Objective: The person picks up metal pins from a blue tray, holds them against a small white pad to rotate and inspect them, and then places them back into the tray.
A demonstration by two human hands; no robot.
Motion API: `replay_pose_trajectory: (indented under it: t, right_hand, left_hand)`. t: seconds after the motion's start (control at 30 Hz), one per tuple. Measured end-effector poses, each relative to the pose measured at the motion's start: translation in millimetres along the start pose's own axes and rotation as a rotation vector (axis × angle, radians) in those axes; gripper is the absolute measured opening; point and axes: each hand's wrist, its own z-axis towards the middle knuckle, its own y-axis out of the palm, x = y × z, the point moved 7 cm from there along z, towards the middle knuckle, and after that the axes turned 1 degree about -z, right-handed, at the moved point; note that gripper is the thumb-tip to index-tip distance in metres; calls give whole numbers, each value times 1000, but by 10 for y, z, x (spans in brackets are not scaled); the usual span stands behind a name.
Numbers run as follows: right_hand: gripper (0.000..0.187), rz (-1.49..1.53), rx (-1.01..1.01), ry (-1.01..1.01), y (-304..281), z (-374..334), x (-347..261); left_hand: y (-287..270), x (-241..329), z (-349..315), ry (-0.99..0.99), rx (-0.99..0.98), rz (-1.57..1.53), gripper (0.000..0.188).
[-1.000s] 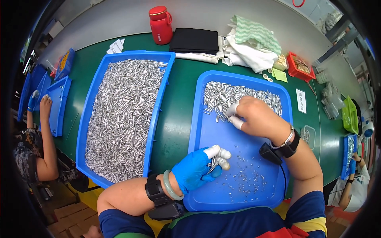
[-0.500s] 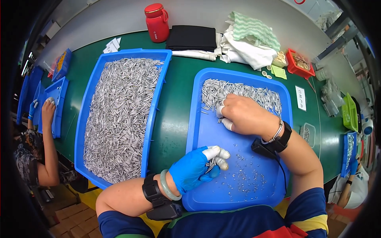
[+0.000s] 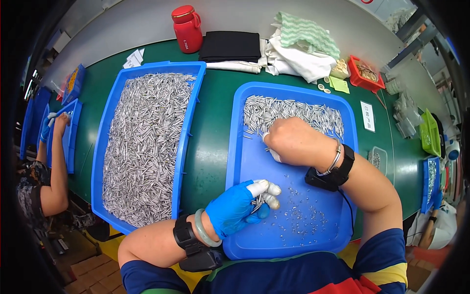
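Observation:
My left hand (image 3: 240,208), in a blue glove with pale finger covers, is closed around several small silvery metal pins (image 3: 256,202). It hovers over the left near part of a blue tray (image 3: 234,161). Bare but for pale covers on its fingertips, my right hand (image 3: 296,142) is curled down over the middle of that tray, thumb and fingers together; whatever they pinch is hidden. Just beyond it lies a bank of loose metal pins (image 3: 313,112) along the tray's far side. Tiny clear or shiny bits (image 3: 303,215) are scattered over the near floor of the tray.
Left of the tray stands a larger blue bin (image 3: 181,196) heaped with pins. Behind are a red flask (image 3: 187,32), black folded cloth (image 3: 230,46), white cloths (image 3: 293,61) and a red basket (image 3: 364,76). A small clear box (image 3: 378,160) is at right. Another person's arm (image 3: 58,161) works at far left.
My right hand has drawn slightly left and nearer, its fingers turning more under. The left hand keeps its hold on the pins. The whole view has shifted a little.

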Motion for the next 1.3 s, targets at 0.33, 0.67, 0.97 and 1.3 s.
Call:
replay_pose_trajectory:
  t: [0.33, 0.67, 0.97, 1.3]
  right_hand:
    - [10, 292, -19, 90, -134, -144, 49]
    - [13, 579, 146, 327, -160, -545, 258]
    - [15, 161, 208, 135, -160, -298, 237]
    - [13, 104, 67, -6, -103, -65, 313]
  left_hand:
    - [3, 1, 27, -1, 62, -57, 34]
    - [2, 7, 12, 2, -32, -68, 36]
    - [-26, 9, 24, 16, 19, -54, 35]
    - [-17, 31, 17, 17, 40, -15, 35]
